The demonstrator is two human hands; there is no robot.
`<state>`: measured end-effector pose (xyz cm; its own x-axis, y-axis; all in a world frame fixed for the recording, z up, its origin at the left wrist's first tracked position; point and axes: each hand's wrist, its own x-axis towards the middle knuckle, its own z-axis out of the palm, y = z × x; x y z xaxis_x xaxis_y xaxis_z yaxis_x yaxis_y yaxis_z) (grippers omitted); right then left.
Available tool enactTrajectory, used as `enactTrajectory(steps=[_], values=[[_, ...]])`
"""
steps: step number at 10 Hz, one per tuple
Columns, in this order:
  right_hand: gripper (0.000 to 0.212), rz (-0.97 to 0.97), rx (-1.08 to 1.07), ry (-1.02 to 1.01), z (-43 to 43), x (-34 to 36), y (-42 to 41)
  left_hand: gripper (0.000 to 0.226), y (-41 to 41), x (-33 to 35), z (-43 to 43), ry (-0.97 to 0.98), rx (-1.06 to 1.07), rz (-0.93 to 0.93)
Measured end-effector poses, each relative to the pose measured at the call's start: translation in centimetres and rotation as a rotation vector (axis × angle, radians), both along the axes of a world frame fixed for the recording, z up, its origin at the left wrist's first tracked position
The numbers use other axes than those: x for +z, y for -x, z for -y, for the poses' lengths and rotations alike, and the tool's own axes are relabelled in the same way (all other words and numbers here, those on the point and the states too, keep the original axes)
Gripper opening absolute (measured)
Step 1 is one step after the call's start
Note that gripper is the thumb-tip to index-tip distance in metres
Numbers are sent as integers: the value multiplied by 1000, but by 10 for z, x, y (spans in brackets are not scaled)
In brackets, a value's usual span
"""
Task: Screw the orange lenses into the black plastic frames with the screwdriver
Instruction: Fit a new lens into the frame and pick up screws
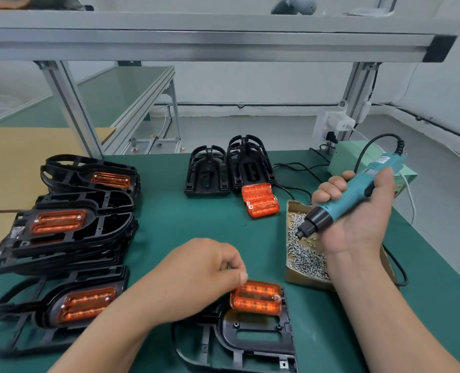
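A black plastic frame [253, 343] lies at the near edge of the green mat. An orange lens [255, 297] rests across the frame's far end, above its empty recess. My left hand [196, 275] pinches the lens by its left top corner. My right hand [358, 216] grips a teal electric screwdriver [347, 197], tip pointing down-left over a cardboard box of screws [304, 251]. Two spare orange lenses [261, 200] are stacked at mid-table, in front of two stacks of empty black frames [228, 168].
Frames with lenses fitted are piled at the left [70, 222], one more near the front left [59, 308]. The screwdriver's black cable [368, 146] loops to a pale green power box [358, 157] at the back right. An aluminium shelf post [72, 109] stands at the back left.
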<state>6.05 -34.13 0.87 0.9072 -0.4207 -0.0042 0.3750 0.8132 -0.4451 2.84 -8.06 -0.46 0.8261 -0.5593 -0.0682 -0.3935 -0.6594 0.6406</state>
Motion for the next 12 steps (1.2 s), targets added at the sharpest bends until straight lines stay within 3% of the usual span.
enactTrajectory(steps=[3,6,7,9,12], values=[[47,-4,-9,16,1,-3,-2,14,18,4,5,-200,-125,192],[47,5,7,49,0,-6,-3,11,20,9,3,-151,-168,94],[47,5,12,51,0,-6,-3,22,23,11,5,-156,-242,43],[48,5,21,51,0,-7,-2,45,25,9,9,-252,-319,163],[48,8,19,63,-1,-8,-3,43,25,1,13,-271,-306,235]])
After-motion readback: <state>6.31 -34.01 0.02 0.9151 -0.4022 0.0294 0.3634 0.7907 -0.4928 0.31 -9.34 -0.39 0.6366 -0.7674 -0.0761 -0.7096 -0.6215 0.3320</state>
